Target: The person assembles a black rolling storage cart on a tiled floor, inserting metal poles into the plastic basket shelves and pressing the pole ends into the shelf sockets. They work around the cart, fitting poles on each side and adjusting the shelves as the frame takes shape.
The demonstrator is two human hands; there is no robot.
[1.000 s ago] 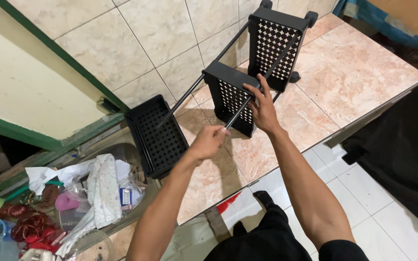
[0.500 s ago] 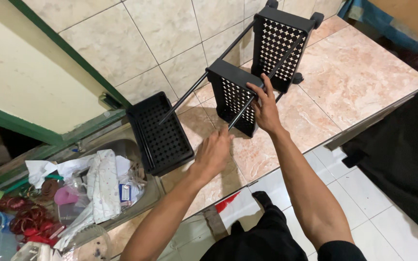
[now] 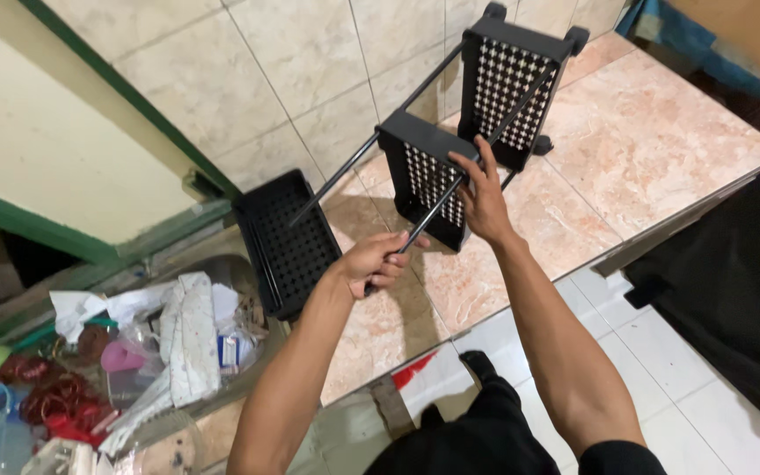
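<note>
Now left hand (image 3: 373,262) grips thin black rod (image 3: 433,209); right hand (image 3: 484,192) clasps perforated black plastic tray (image 3: 424,176); glossy marbled counter (image 3: 661,149).

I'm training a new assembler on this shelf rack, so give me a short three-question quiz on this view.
1. True or false: the left hand grips a black rod.
2. What does the right hand touch? A) a perforated tray B) the clutter basin
3. Where does the loose black tray lie?

Key: 1 true. 2 A. 3 flat on the tiled counter, left of the hands, against the wall.
</note>
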